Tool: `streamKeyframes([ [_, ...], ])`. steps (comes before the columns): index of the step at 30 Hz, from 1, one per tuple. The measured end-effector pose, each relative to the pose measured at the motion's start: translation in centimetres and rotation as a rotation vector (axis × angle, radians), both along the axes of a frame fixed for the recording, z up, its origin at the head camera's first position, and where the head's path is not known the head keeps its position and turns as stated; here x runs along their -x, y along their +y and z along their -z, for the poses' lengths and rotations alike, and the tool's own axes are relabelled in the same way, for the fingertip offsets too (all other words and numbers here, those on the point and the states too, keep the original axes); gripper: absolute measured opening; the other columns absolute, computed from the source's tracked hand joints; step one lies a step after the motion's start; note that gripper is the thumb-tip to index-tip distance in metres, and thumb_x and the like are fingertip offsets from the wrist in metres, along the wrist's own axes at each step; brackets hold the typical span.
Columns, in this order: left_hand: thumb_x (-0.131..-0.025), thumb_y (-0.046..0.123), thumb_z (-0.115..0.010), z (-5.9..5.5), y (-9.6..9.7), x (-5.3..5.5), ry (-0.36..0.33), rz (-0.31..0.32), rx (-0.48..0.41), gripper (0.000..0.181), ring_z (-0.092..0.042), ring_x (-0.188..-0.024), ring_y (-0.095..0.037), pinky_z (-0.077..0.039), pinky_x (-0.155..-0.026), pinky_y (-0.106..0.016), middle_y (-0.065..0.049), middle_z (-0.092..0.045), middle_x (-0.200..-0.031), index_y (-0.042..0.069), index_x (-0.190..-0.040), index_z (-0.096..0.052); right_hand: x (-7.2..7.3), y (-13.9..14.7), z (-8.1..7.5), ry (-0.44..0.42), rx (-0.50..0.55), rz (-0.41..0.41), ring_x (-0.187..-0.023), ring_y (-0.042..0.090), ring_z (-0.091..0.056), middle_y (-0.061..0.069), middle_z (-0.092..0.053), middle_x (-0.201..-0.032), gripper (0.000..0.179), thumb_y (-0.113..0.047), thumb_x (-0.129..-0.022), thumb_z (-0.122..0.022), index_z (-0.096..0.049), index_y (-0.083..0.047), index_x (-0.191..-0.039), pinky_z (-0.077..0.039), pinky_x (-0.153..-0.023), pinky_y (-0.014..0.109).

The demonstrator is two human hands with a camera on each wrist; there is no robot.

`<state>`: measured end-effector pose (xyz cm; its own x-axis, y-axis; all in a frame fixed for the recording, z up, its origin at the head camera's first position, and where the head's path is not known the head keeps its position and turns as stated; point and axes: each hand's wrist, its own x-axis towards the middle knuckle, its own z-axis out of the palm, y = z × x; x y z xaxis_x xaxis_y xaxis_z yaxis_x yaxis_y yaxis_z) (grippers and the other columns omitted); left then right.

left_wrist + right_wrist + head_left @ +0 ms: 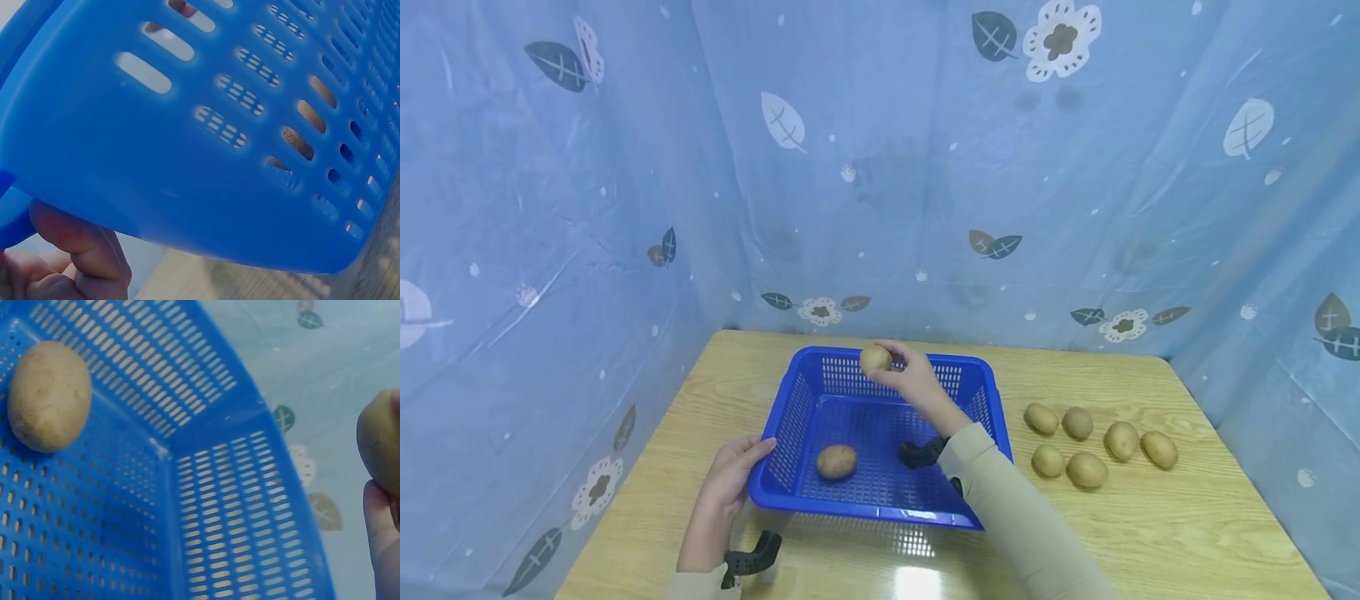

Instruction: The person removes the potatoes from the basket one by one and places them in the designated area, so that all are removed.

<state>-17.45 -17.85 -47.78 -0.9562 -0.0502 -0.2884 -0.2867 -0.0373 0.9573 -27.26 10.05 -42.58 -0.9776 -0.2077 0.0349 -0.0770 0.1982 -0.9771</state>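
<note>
A blue plastic basket (880,506) with slotted walls stands on the table, tilted a little. My left hand (730,473) grips its left rim; in the left wrist view the curled fingers (81,250) show at the rim. Over the basket's far side my right hand (913,379) pinches a potato (876,359) between thumb and fingers. That same potato (380,440) appears at the right edge of the right wrist view. Another potato (837,462) lies on the basket floor, left of the middle, and shows large in the right wrist view (50,397).
Several loose potatoes (1086,471) lie on the wooden table (1210,533) to the right of the basket. A blue patterned curtain (910,208) hangs behind the table and along both sides. Black wrist mounts (752,560) sit on both forearms.
</note>
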Motion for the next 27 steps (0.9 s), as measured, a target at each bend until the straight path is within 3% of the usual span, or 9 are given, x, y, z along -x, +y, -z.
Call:
streamKeyframes([
  [4, -0.095, 0.021, -0.056, 0.3, 0.0, -0.2, -0.001, -0.003, -0.001, 0.043, -0.069, -0.092, -0.029, -0.058, -0.079, -0.038, -0.020, -0.067, -0.103, -0.013, -0.120, -0.049, -0.6, 0.9, -0.5, -0.008, 0.008, 0.009, -0.123, 0.027, -0.050, 0.007, -0.051, -0.133, 0.059, -0.017, -0.082, -0.073, -0.050, -0.017, -0.136, -0.049, -0.098, 0.039],
  [9, -0.095, 0.021, -0.056, 0.2, 0.1, -0.3, 0.012, -0.009, -0.005, 0.043, -0.069, -0.092, -0.029, -0.058, -0.079, -0.037, -0.021, -0.067, -0.104, -0.013, -0.120, -0.048, -1.5, 2.2, -1.5, -0.001, 0.052, 0.013, -0.123, 0.028, -0.051, 0.008, -0.049, -0.133, 0.058, -0.019, -0.082, -0.074, -0.050, -0.021, -0.135, -0.052, -0.093, 0.037],
  [19, -0.096, 0.022, -0.055, -0.1, 0.1, 0.0, 0.001, 0.001, 0.007, 0.041, -0.069, -0.091, -0.027, -0.058, -0.079, -0.036, -0.017, -0.068, -0.102, -0.011, -0.120, -0.049, -3.5, 5.6, -2.6, 0.110, 0.133, 0.034, -0.116, 0.018, -0.051, 0.008, -0.051, -0.130, 0.061, -0.017, -0.082, -0.075, -0.047, -0.012, -0.136, -0.047, -0.097, 0.024],
  [27, -0.096, 0.022, -0.055, -0.2, 0.0, 0.0, -0.006, 0.001, 0.006, 0.041, -0.069, -0.090, -0.024, -0.059, -0.078, -0.033, -0.015, -0.069, -0.101, -0.011, -0.120, -0.050, -5.4, 8.0, -2.8, 0.196, 0.191, 0.069, -0.112, 0.009, -0.052, 0.008, -0.049, -0.130, 0.060, -0.004, -0.082, -0.071, -0.044, -0.003, -0.136, -0.049, -0.089, 0.016],
])
